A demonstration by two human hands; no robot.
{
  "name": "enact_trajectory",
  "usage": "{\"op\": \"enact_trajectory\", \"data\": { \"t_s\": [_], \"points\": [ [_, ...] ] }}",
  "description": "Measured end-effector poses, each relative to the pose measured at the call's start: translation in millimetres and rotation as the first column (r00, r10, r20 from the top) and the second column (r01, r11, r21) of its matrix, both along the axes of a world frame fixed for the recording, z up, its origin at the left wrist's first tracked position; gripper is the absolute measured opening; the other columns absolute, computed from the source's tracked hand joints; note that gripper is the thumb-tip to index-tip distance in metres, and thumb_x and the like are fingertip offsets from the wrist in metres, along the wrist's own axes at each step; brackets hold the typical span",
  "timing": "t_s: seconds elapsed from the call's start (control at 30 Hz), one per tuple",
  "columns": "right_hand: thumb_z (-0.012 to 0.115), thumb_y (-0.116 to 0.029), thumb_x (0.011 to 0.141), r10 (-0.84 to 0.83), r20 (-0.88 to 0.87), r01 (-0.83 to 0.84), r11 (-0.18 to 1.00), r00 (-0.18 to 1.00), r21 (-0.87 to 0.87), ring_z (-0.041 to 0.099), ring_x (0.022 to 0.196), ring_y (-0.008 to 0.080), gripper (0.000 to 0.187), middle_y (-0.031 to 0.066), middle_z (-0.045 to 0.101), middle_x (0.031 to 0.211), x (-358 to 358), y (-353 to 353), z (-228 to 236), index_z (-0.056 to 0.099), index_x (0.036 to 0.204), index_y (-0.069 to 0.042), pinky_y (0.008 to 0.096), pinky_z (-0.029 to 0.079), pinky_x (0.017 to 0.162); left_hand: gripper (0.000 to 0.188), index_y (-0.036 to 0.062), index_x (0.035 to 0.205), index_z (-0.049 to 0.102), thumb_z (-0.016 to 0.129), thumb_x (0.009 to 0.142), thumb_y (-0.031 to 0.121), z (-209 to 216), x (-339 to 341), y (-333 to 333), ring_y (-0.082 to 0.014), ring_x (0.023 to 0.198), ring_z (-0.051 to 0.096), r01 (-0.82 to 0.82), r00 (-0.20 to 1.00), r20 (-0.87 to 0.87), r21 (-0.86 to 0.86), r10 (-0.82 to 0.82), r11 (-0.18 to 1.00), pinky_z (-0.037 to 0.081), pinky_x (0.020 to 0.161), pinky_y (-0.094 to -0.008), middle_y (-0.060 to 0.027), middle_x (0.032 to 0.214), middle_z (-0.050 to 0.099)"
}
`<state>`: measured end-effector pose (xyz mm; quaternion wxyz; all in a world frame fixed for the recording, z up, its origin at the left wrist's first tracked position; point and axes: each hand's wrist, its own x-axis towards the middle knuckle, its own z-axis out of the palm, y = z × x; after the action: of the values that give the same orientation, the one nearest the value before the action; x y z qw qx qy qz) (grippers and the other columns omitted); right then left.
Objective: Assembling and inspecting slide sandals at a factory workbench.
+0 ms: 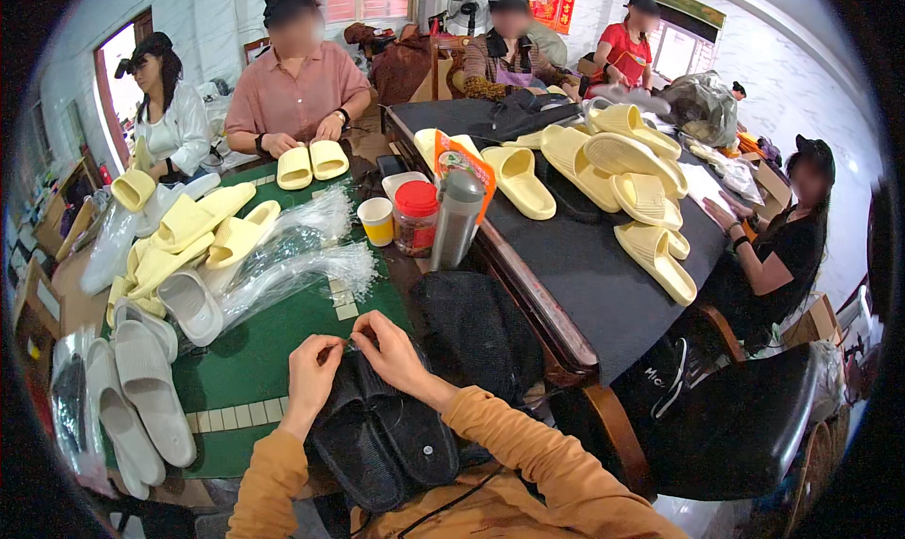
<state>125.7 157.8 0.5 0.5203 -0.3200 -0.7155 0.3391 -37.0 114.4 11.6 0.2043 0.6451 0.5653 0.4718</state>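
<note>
A pair of black slippers (359,452) lies side by side in front of me, toes pointing away. Above their straps my left hand (313,371) and my right hand (388,352) almost meet, each with thumb and finger pinched. Whatever small, thin thing is between the fingertips is too fine to make out. On the green mat beyond my hands lies a bundle of clear plastic strands (344,273) with a fringed end. Grey slippers (154,395) rest to the left, and a heap of pale yellow slippers (176,245) lies behind them.
A paper cup (376,222), a red-lidded jar (416,219) and a grey flask (458,220) stand ahead. Yellow slippers (615,162) cover part of the dark table (575,275) at right. A black chair (735,435) is nearby. Several people work around; one opposite (300,101) handles yellow slippers.
</note>
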Motion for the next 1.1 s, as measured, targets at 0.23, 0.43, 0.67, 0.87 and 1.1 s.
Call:
{"op": "enact_trajectory", "data": {
  "t_s": [0.23, 0.43, 0.67, 0.87, 1.1],
  "points": [
    [0.067, -0.011, 0.088, 0.065, 0.119, -0.069, 0.997, 0.991, 0.028, 0.062, 0.078, 0.0285, 0.014, 0.0123, 0.058, 0.090, 1.5, -0.3, 0.5, 0.059, 0.097, -0.003, 0.0374, 0.051, 0.070, 0.011, -0.0030, 0.094, 0.066, 0.066, 0.086, 0.003, 0.8, 1.4, -1.1, -0.0165, 0.069, 0.061, 0.020, 1.000, -0.017, -0.011, -0.020, 1.000, 0.048, 0.064, -0.0290, -0.0102, 0.083, 0.065],
    [0.066, -0.010, 0.089, 0.079, 0.125, -0.077, 0.997, 0.989, -0.021, 0.062, 0.080, 0.0294, 0.013, 0.0128, 0.058, 0.091, 1.2, 0.7, -2.1, 0.058, 0.096, -0.002, 0.0377, 0.050, 0.071, 0.009, -0.0029, 0.092, 0.066, 0.065, 0.085, 0.002, 6.3, 5.0, -3.0, -0.0180, 0.069, 0.061, 0.015, 0.999, -0.043, -0.007, -0.015, 1.000, 0.048, 0.065, -0.0298, -0.0104, 0.081, 0.064],
    [0.061, -0.006, 0.091, -0.036, -0.062, 0.038, 0.999, 0.997, 0.037, 0.061, 0.083, 0.0329, 0.012, 0.0153, 0.058, 0.091, 0.7, 2.0, -1.6, 0.054, 0.099, -0.002, 0.0391, 0.050, 0.072, 0.008, -0.0026, 0.091, 0.066, 0.064, 0.085, 0.002, 5.0, 3.6, -1.3, -0.0196, 0.069, 0.061, 0.025, 0.999, -0.047, -0.010, -0.025, 1.000, 0.047, 0.064, -0.0303, -0.0111, 0.079, 0.063],
    [0.062, -0.006, 0.091, 0.012, 0.029, -0.014, 0.997, 1.000, 0.073, 0.061, 0.083, 0.0323, 0.011, 0.0145, 0.057, 0.093, 1.4, 1.9, -4.7, 0.055, 0.098, -0.001, 0.0385, 0.050, 0.073, 0.009, -0.0047, 0.093, 0.065, 0.064, 0.086, 0.002, 4.9, 5.1, -2.3, -0.0198, 0.070, 0.062, 0.026, 0.999, -0.045, 0.010, -0.026, 1.000, 0.048, 0.065, -0.0307, -0.0125, 0.083, 0.065],
    [0.062, -0.007, 0.092, 0.056, 0.096, -0.059, 0.998, 0.994, 0.031, 0.061, 0.081, 0.0277, 0.010, 0.0127, 0.055, 0.091, 0.8, 0.3, -3.8, 0.056, 0.096, 0.000, 0.0360, 0.049, 0.073, 0.010, -0.0054, 0.093, 0.064, 0.063, 0.086, 0.002, 3.8, 2.9, -1.5, -0.0194, 0.071, 0.062, 0.061, 0.997, -0.056, -0.006, -0.061, 0.998, 0.048, 0.065, -0.0305, -0.0127, 0.084, 0.065]
  ]
}}
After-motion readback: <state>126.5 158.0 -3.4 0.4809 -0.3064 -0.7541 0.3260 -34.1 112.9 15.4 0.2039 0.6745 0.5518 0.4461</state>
